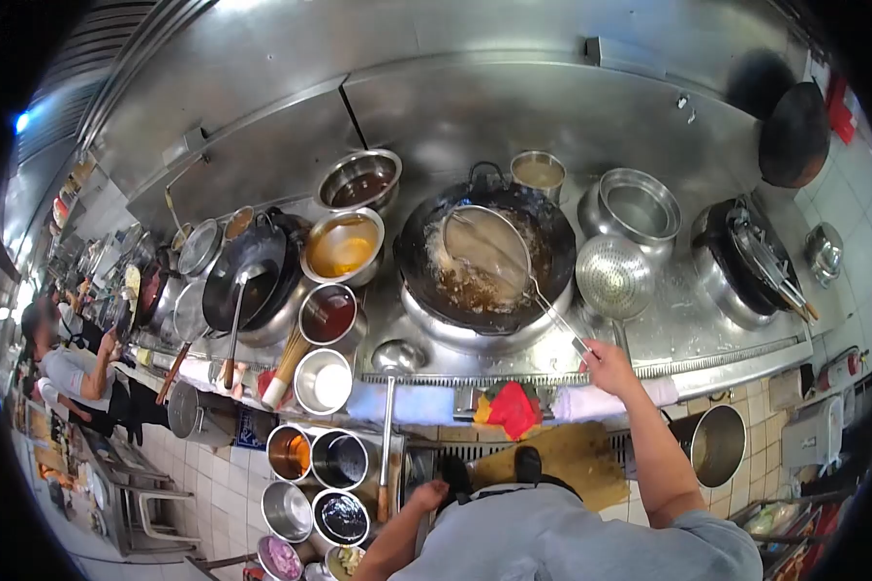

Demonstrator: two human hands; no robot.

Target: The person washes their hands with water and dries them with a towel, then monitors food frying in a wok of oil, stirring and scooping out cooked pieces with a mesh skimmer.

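Note:
My right hand (606, 365) is closed around the handle of a fine-mesh strainer (487, 242). The strainer's round mesh rests over the big black wok (421, 218), in bubbling brown oil (475, 290) with pale bits in it. By my waist, my left hand (428, 495) hangs with its fingers curled in, and nothing shows in it. Nearest to that hand is a long-handled ladle (397, 356), whose wooden grip points down toward the floor. To the right of the wok lies a perforated skimmer (615, 277).
Steel bowls with yellow liquid (342, 246) and red sauce (327, 313) stand left of the wok. A steel pot (639, 205) sits at right. Folded towels (402, 404) and a red cloth (513, 409) line the front edge. Another person (82, 368) works at far left.

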